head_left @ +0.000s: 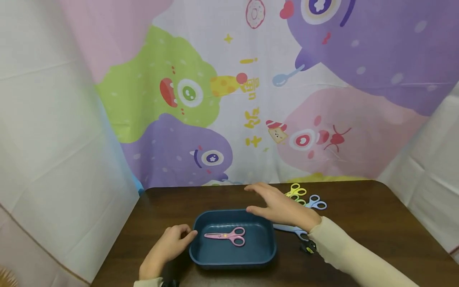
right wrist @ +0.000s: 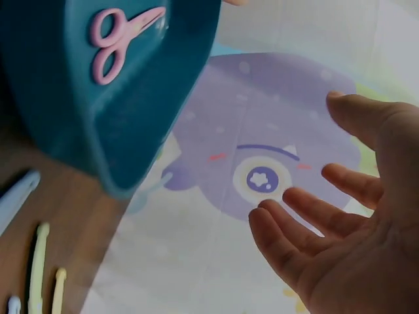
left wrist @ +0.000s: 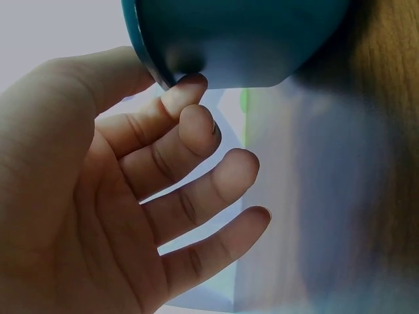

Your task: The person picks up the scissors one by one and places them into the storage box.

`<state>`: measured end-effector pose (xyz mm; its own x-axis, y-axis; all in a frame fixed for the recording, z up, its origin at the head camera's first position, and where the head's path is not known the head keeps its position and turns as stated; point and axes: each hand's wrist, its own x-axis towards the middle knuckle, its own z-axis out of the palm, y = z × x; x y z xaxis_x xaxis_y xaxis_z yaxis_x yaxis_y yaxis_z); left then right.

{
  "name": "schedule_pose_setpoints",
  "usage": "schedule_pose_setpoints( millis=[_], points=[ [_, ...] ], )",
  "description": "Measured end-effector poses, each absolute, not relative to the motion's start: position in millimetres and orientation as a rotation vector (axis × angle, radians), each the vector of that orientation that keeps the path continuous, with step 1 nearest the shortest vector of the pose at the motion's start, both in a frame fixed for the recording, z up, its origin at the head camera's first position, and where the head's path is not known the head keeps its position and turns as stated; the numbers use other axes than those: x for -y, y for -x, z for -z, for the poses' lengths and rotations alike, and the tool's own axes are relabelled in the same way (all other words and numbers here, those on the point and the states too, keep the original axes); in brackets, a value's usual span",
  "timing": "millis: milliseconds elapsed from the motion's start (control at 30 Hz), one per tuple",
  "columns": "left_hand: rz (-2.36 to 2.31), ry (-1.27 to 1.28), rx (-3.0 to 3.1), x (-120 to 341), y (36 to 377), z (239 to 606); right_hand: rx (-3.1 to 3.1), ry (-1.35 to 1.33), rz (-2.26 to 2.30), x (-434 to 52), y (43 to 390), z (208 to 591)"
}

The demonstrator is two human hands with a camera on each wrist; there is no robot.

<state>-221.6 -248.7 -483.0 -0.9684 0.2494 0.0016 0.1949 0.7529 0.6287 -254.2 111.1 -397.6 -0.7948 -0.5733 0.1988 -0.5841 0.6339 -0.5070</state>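
Note:
A pair of pink scissors [head_left: 226, 236] lies flat in a dark blue tray [head_left: 233, 265], blades toward the left and finger loops toward the right. At the tray's left rim, my left hand [head_left: 168, 245] pinches the edge between thumb and index finger; its other fingers [left wrist: 203, 190] are loosely bent and spread. The thumb's tip is hidden behind the rim in the left wrist view. My right hand [head_left: 283, 207] is held over the far right corner of the tray, fingers spread and holding nothing. In the right wrist view its fingertips [right wrist: 262, 226] are apart from the tray.
On the brown table [head_left: 165, 203], yellow scissors [head_left: 289, 193], green scissors and blue scissors [head_left: 309, 205] lie beyond the right forearm. Another pair of light blue scissors [head_left: 287, 228] lies close to the tray's right side. A printed curtain [head_left: 251, 159] hangs behind the table.

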Motion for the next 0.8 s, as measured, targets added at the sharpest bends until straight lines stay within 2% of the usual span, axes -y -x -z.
schedule_pose_setpoints(
  millis=[800],
  points=[
    [-0.993, -0.351, -2.870, 248.5, 221.7, 482.8, 2.812, -0.957, -0.802, -192.7, 233.4, 410.0]
  ],
)
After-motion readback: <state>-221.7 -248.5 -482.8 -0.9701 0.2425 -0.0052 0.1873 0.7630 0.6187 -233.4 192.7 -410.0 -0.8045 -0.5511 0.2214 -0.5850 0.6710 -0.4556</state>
